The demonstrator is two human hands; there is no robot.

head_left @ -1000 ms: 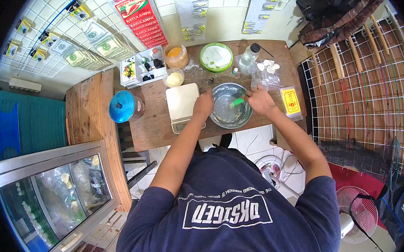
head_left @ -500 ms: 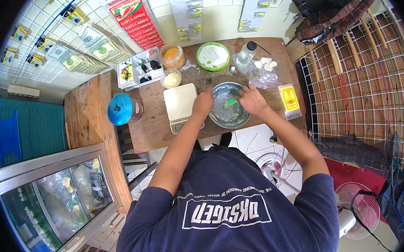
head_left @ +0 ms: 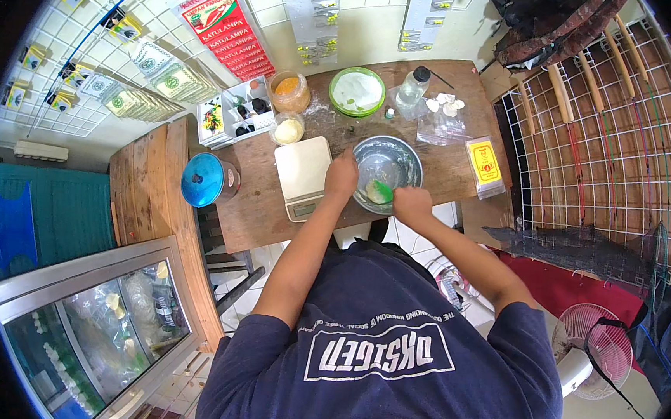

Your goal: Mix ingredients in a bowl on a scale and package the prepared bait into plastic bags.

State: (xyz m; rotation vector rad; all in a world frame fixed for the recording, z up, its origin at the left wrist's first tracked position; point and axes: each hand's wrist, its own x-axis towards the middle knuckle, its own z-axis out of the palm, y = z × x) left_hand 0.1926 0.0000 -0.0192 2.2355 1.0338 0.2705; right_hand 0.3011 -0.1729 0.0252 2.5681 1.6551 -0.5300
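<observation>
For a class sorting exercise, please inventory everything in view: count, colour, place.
table: one, brown, centre
bowl: one, grey, table front
spatula: one, green, inside bowl
scale: one, cream, left of bowl
tubs: two, clear, behind scale
box: one, white, table's back left
dish: one, green, table back
bottle: one, clear, right of dish
vial: one, pale, near bottle
pieces: several, white, table's back right
packet: one, yellow, table right
canister: one, blue-topped, left of scale
hanging packets: many, mixed, upper left
bag: one, dark, top right
handles: several, tan, upper right
fan: one, pink, lower right
cabinet: one, silver, lower left
shirt: one, navy, bottom centre
left grip: one, bare, bowl's left rim
right grip: one, bare, on spatula
</observation>
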